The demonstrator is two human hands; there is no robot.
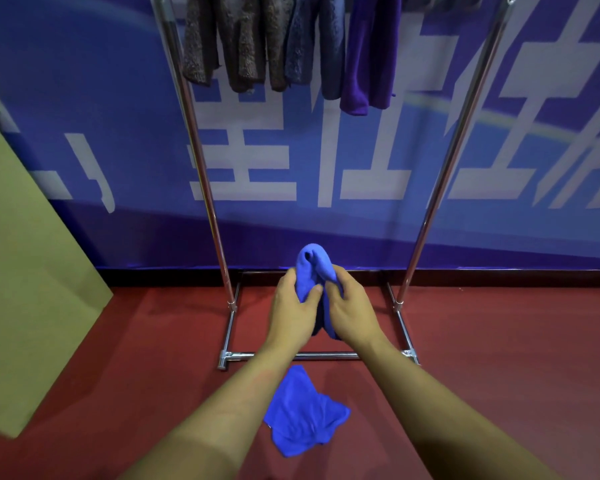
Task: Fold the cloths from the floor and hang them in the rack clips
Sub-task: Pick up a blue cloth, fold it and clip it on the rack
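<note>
Blue microfibre filled both of my hands: the left hand (291, 304) and right hand (352, 308) were closed round one cloth (313, 268), bunched upright between them, its rounded top poking above my fingers (315, 291). I judged I held it so, out in front of the rack (205, 174), because the fold was half made and needed pinching along its edge before it went up to a clip. The thumbs met at the middle, which kept the layers from sliding apart.

A second cloth (303, 415) lay crumpled on the red floor (499, 358), just beneath my forearms and just outside the rack's base bar (326, 356), waiting its turn. Up top, brown, grey-blue and purple hung cloths (291, 46) dangled from the rail; the clips themselves were out of view.

Behind the rack, a banner (84, 98) carried big white characters, cut off by the posts and frame, and I could not read them. A cardboard sheet (21, 271) leaned at left, unmarked.
</note>
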